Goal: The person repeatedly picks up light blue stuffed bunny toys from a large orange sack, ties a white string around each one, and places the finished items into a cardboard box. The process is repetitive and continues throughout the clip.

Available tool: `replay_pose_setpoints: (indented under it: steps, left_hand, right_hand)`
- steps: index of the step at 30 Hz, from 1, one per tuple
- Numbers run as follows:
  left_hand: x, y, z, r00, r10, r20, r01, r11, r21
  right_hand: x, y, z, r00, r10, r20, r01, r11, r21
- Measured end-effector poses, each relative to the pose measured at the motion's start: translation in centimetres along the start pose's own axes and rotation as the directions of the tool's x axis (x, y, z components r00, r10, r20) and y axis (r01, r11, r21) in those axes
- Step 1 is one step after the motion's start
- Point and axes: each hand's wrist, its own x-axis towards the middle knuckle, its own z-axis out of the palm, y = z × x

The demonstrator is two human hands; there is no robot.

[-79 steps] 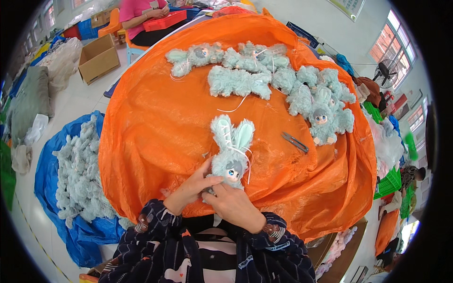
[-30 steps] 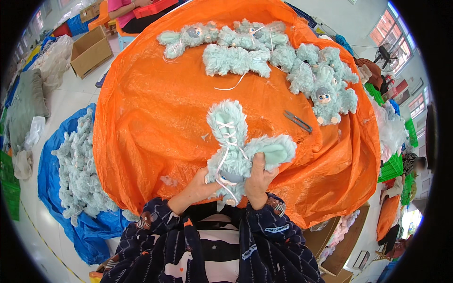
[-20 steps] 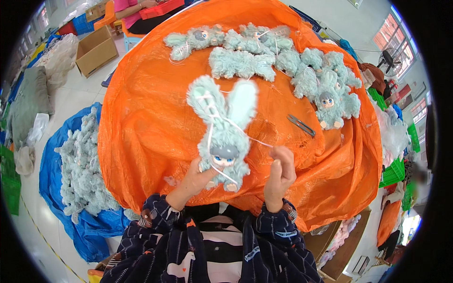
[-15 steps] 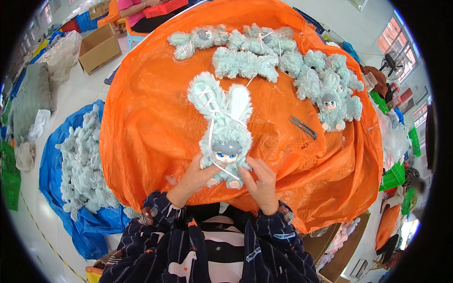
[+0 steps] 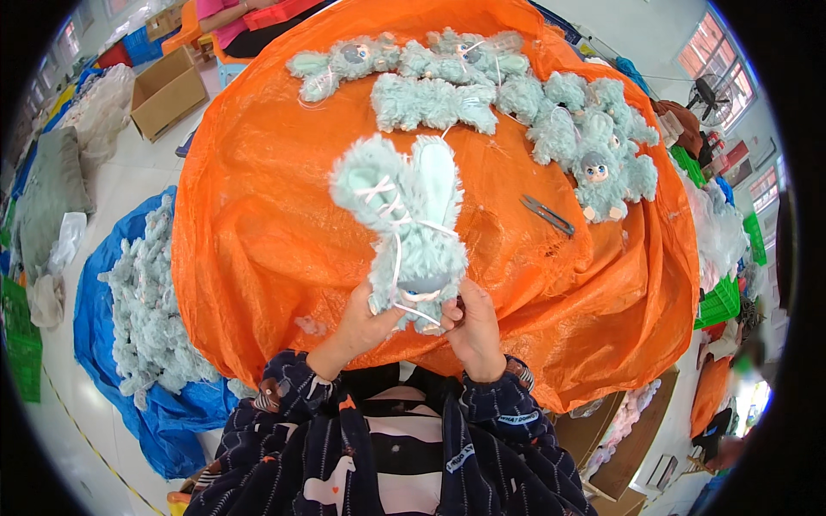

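The left hand [image 5: 366, 322] cups the lower end of a pale green plush rabbit [image 5: 413, 228], fingers curled round its body from the seven o'clock side. The right hand [image 5: 473, 331] has come back in against the toy from five o'clock; about half a second back it was drawn well out to the right, pulling a white thread [image 5: 397, 249] taut. Now its fingertips are pressed together at the toy's base, apparently pinching the thread's end or a needle, though what sits between them is too small to tell.

The rabbit stands upright with its ears toward twelve o'clock, held just above the near edge of the orange-covered worktop [image 5: 258, 215]. The white thread criss-crosses one ear and runs down to a loop around the neck. Compared with a second ago, the toy is turned face-down toward the person and steadier. I judge that one stitch or tie has been pulled through and another is being started at the toy's bottom.

At two o'clock from the rabbit, small snips [image 5: 547, 215] lie on the cloth. A row of plush toys [image 5: 482, 86] curves from twelve to two o'clock. At nine o'clock, off the worktop, a heap of plush pieces [image 5: 146, 318] rests on a blue sheet [image 5: 95, 318].
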Motion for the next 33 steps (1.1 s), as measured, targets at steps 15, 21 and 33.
replay_pose_setpoints:
  steps: [15, 21, 33]
  left_hand:
    - [0.2, 1.1, -0.4, 0.953, -0.251, 0.167, 0.301, 0.838, -0.456]
    - [0.7, 0.8, -1.2, 0.972, -0.219, 0.087, 0.234, 0.855, -0.463]
    - [1.1, 2.7, -2.3, 0.968, -0.19, -0.162, 0.051, 0.785, -0.617]
  right_hand:
    - [-1.5, 0.6, 0.7, 0.961, -0.227, 0.16, 0.278, 0.787, -0.551]
    - [-1.4, 1.7, 1.7, 0.949, -0.236, 0.207, 0.303, 0.86, -0.411]
    - [-1.3, 2.2, 0.9, 0.853, -0.074, 0.516, 0.514, 0.289, -0.808]
